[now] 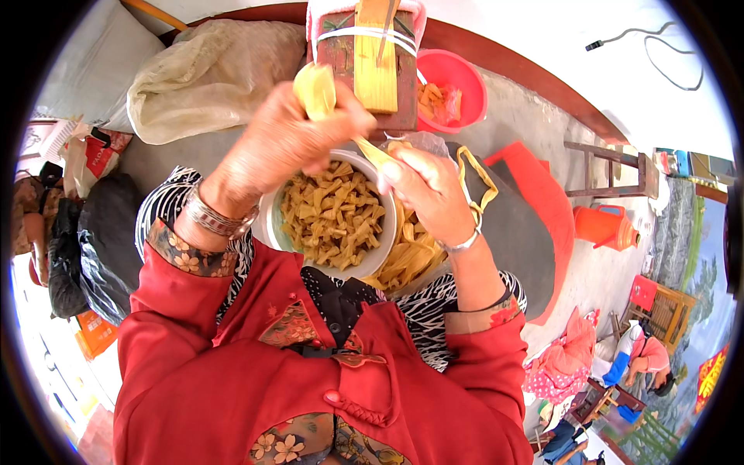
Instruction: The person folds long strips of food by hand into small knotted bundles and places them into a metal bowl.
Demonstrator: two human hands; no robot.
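Note:
A yellow strip (375,154), which looks like bean curd skin, stretches between my two hands above a white bowl (390,232). My left hand (285,136) grips one part of it, and a broad looped end stands up above the fingers. My right hand (427,183) pinches the other end between thumb and fingers. Many small yellow knots (334,218) fill the bowl, which stands between my knees. Long loose strips (410,258) lie to its right, partly under my right hand. My left hand is blurred.
Ahead stands a wooden stool (337,75) with a yellow board (375,75) strapped on by white cord. A thin pointed tool (385,35) rests on the board. Beside it are a pink basin (481,87) and a translucent sack (203,75). An orange watering can (604,226) and people are further right.

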